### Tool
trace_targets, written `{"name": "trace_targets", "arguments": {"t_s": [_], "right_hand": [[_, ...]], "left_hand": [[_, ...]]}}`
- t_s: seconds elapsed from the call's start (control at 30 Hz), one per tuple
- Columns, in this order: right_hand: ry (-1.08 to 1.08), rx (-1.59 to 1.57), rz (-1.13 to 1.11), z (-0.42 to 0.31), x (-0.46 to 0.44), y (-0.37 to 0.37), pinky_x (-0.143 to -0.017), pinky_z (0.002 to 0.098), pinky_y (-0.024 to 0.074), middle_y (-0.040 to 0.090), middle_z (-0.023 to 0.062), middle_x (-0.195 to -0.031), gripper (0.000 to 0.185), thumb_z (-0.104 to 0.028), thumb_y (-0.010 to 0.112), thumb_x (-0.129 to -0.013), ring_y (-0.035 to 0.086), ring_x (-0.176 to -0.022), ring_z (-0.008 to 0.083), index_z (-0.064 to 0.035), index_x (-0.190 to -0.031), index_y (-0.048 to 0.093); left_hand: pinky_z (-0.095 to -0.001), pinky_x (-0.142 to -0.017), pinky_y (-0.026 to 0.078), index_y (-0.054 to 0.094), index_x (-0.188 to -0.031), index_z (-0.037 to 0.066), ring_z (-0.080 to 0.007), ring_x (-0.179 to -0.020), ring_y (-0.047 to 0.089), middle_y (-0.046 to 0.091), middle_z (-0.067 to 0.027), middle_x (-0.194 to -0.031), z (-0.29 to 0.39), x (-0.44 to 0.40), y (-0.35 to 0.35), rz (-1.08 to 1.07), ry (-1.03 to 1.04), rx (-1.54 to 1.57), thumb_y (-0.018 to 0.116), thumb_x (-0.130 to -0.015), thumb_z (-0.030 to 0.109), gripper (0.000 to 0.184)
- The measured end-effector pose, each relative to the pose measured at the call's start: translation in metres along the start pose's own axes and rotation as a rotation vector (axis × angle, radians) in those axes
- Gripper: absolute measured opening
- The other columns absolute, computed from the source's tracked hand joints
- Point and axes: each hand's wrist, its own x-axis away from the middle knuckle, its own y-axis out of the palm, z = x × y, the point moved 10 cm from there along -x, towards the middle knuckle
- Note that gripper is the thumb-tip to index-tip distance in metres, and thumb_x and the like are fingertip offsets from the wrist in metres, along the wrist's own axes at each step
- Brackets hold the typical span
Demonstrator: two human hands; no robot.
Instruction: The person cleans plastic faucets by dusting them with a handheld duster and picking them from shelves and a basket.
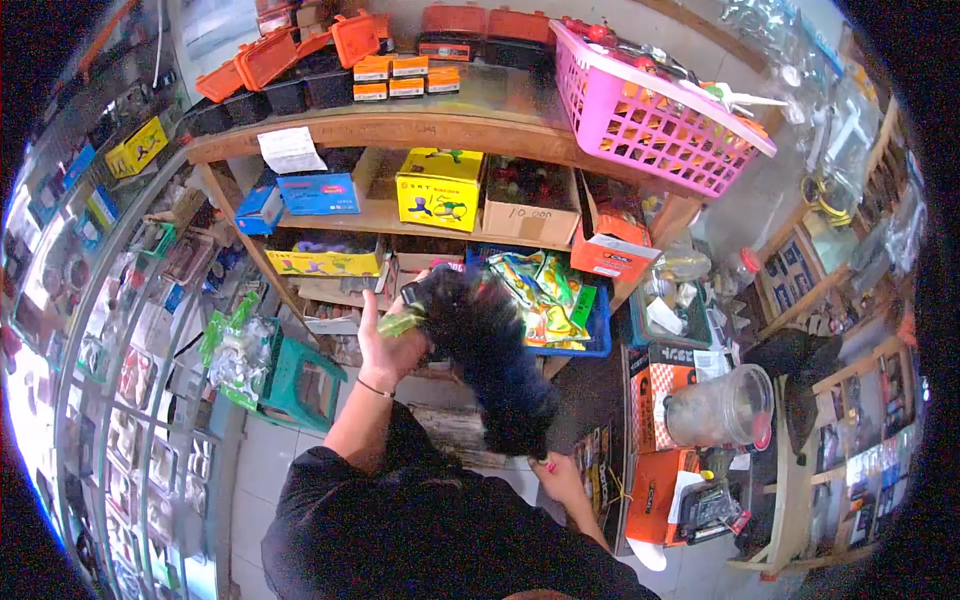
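Note:
My right hand (562, 478) is closed at the lower end of a dark, fluffy feather duster (500, 370); motion blurs the duster. Its upper end reaches up and left to my left hand (392, 345), which is raised in front of the shelves with the thumb up. A small, see-through yellow-green item (402, 322) lies in the left palm and looks held there, its kind unclear. The duster hides part of the left fingers. Just behind the duster, shiny green and yellow packets (545, 295) fill a blue basket (600, 325).
A wooden shelf (400, 130) stands ahead, carrying a yellow box (440, 190), a cardboard box (530, 212) and a pink basket (660, 115). At left are a green stool (300, 375) and a glass display case (150, 400). A clear plastic tub (720, 405) sits on boxes at right.

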Motion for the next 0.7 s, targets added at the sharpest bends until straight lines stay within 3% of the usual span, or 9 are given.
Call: {"name": "trace_targets", "arguments": {"t_s": [0.07,0.13,0.27,0.43,0.53,0.57,0.6,0.67,0.7], "right_hand": [[-0.040,-0.015,-0.009,0.001,0.003,0.006,-0.050,0.0335,0.0415,0.053,0.0141,-0.056,0.022,-0.023,0.060,-0.072,0.051,-0.049,0.0197,-0.0009,-0.072,0.056],[-0.085,-0.019,-0.016,-0.008,0.004,0.007,-0.050,0.0319,0.0407,0.054,0.0127,-0.056,0.026,-0.026,0.061,-0.075,0.050,-0.049,0.0158,-0.0006,-0.074,0.057],[-0.031,-0.105,0.032,0.019,-0.005,0.024,-0.050,0.0324,0.0404,0.055,0.0133,-0.057,0.026,-0.026,0.061,-0.076,0.050,-0.049,0.0152,-0.0004,-0.075,0.057],[-0.083,0.072,-0.038,-0.023,-0.002,0.009,-0.052,0.0344,0.0433,0.056,0.0160,-0.060,0.019,-0.020,0.060,-0.071,0.055,-0.051,0.0246,-0.0012,-0.073,0.057],[0.026,-0.154,-0.029,0.004,0.000,0.020,-0.051,0.0322,0.0408,0.056,0.0086,-0.057,0.018,-0.020,0.060,-0.076,0.048,-0.051,0.0127,-0.0025,-0.082,0.060],[-0.012,-0.104,-0.025,0.002,-0.001,0.020,-0.051,0.0317,0.0408,0.056,0.0085,-0.058,0.019,-0.020,0.060,-0.075,0.048,-0.051,0.0122,-0.0029,-0.084,0.060],[-0.052,-0.049,-0.019,-0.001,-0.001,0.019,-0.051,0.0311,0.0407,0.056,0.0085,-0.058,0.019,-0.020,0.061,-0.075,0.048,-0.051,0.0118,-0.0034,-0.085,0.060],[-0.054,-0.034,-0.021,-0.016,0.004,0.015,-0.051,0.0295,0.0401,0.056,0.0087,-0.057,0.019,-0.020,0.061,-0.075,0.047,-0.051,0.0109,-0.0029,-0.082,0.060],[-0.054,-0.051,-0.019,-0.029,0.008,0.010,-0.050,0.0290,0.0393,0.055,0.0085,-0.056,0.020,-0.021,0.061,-0.075,0.046,-0.051,0.0106,-0.0021,-0.079,0.059]], "left_hand": [[-0.0441,-0.100,0.021,0.027,-0.130,0.005,-0.0306,-0.120,0.032,0.036,-0.0160,-0.129,0.002,0.000,-0.006,-0.003,-0.008,0.016,0.021,-0.079,0.065,0.079],[-0.0425,-0.101,0.020,0.027,-0.130,0.003,-0.0302,-0.120,0.033,0.036,-0.0159,-0.129,-0.002,0.006,0.025,-0.342,-0.074,-0.027,0.020,-0.079,0.065,0.081],[-0.0486,-0.098,0.022,0.025,-0.131,0.004,-0.0368,-0.118,0.032,0.031,-0.0180,-0.131,0.006,0.001,0.000,-0.021,0.011,0.118,0.019,-0.079,0.066,0.081],[-0.0415,-0.102,0.018,0.026,-0.130,0.001,-0.0293,-0.121,0.030,0.032,-0.0158,-0.131,0.001,0.014,0.022,-0.352,-0.049,-0.042,0.021,-0.080,0.064,0.080],[-0.0416,-0.100,0.023,0.028,-0.129,0.001,-0.0294,-0.119,0.034,0.036,-0.0152,-0.129,0.009,0.015,-0.006,-0.044,0.011,-0.047,0.022,-0.080,0.063,0.079],[-0.0401,-0.099,0.025,0.030,-0.128,0.001,-0.0284,-0.117,0.036,0.038,-0.0141,-0.126,0.005,0.042,0.069,-0.704,-0.192,0.449,0.024,-0.080,0.062,0.078],[-0.0401,-0.099,0.025,0.030,-0.128,0.001,-0.0284,-0.117,0.036,0.038,-0.0141,-0.126,0.007,0.047,0.066,-0.704,-0.191,0.453,0.024,-0.080,0.062,0.078],[-0.0389,-0.099,0.025,0.030,-0.128,0.001,-0.0283,-0.115,0.038,0.039,-0.0136,-0.126,0.022,0.030,0.004,-0.145,0.069,-0.072,0.025,-0.081,0.062,0.077],[-0.0382,-0.098,0.026,0.032,-0.127,0.001,-0.0277,-0.114,0.039,0.040,-0.0139,-0.126,0.022,0.029,-0.002,-0.101,0.074,-0.052,0.026,-0.081,0.061,0.076]]}}
